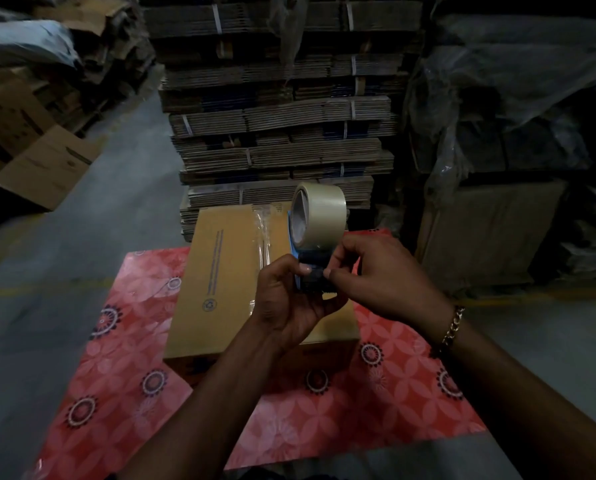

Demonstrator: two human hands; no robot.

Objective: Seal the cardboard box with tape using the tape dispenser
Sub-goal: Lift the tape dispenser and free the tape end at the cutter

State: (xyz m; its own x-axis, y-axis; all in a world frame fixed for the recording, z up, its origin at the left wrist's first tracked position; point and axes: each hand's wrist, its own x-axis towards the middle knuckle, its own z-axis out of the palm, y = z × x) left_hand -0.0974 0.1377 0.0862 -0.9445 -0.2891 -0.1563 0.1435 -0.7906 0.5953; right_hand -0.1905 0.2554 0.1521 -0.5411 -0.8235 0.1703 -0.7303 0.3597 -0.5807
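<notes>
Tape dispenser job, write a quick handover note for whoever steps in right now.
Left hand: grips the tape dispenser from below, holding it above the cardboard box.
Right hand: fingertips pinch at the dispenser's front end, near the cutter, apparently freeing the tape end.
Box: closed, on the red patterned cloth, in front of the person.
Done: a clear tape strip already runs along the far part of the top seam.
Left: how far it reaches toward the near edge is hidden by the hands; check and finish the seam.
</notes>
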